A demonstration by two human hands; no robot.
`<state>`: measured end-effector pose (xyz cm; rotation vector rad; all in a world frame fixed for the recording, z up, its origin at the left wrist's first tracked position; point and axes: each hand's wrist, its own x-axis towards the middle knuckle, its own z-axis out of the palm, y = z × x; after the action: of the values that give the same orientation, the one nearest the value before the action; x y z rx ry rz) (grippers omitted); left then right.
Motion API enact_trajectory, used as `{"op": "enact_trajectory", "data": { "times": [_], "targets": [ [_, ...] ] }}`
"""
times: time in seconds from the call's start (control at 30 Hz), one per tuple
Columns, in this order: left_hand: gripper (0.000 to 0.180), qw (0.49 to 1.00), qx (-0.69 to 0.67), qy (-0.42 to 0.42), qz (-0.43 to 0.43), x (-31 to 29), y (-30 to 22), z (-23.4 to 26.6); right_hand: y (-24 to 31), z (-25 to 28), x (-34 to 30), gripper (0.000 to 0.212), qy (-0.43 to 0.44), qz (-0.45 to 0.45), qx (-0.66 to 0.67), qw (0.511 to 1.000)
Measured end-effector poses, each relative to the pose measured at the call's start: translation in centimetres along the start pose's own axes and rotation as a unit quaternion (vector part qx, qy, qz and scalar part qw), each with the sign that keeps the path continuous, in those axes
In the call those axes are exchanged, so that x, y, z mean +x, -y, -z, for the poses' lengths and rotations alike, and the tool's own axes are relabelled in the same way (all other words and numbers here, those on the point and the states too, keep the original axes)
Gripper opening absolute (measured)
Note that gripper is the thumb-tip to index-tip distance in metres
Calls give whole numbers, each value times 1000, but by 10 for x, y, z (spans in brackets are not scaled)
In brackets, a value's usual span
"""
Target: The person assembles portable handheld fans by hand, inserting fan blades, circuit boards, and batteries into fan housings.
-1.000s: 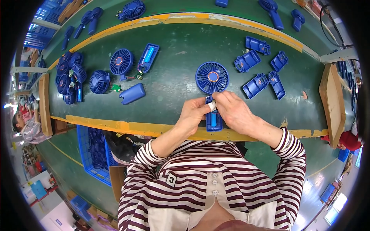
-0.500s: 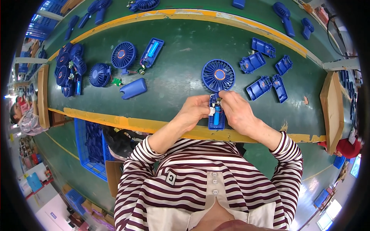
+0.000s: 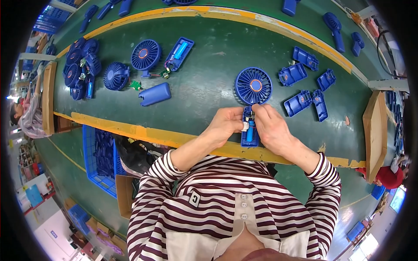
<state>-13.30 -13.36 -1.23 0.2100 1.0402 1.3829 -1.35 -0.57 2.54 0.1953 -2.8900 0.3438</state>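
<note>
A blue handheld fan [image 3: 254,93] lies on the green bench in front of me, its round grille pointing away and its handle opened up. Inside the handle sits a light-blue battery [image 3: 250,134], with small parts at the neck that my fingers partly hide. My left hand [image 3: 225,124] pinches the left side of the handle; something white [image 3: 245,126] covers its thumb tip. From the right, my right hand [image 3: 272,127] closes its fingertips on the handle's top, just below the grille. Whether a tiny part is between those fingertips is hidden.
Several blue handle shells [image 3: 298,103] lie to the right. Leftward are an opened fan [image 3: 146,55], a handle half with battery [image 3: 179,53], a loose cover [image 3: 155,94] and a fan pile [image 3: 77,65]. A yellow edge [image 3: 174,138] fronts the bench; a blue crate [image 3: 101,180] stands below.
The whole view has shifted slightly, so the bench things sit a little differently in the picture. Both hands stay on the fan's handle, with barely any finger movement.
</note>
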Motion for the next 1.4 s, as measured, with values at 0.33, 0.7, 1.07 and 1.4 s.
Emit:
{"op": "enact_trajectory", "data": {
  "times": [0.33, 0.7, 1.07, 1.4],
  "targets": [
    [20, 999, 10, -44, -10, 1, 4, -12, -1, 5, -1, 24, 21, -10, 30, 999],
    [15, 998, 39, -39, -26, 6, 14, -6, -3, 7, -2, 22, 29, -2, 41, 999],
    [39, 1000, -6, 23, 1, -1, -4, 0, -6, -5, -6, 30, -53, 0, 23, 998],
    [35, 999, 10, 24, -23, -1, 0, -3, -6, -6, -10, 26, -75, -11, 64, 995]
  ]
}}
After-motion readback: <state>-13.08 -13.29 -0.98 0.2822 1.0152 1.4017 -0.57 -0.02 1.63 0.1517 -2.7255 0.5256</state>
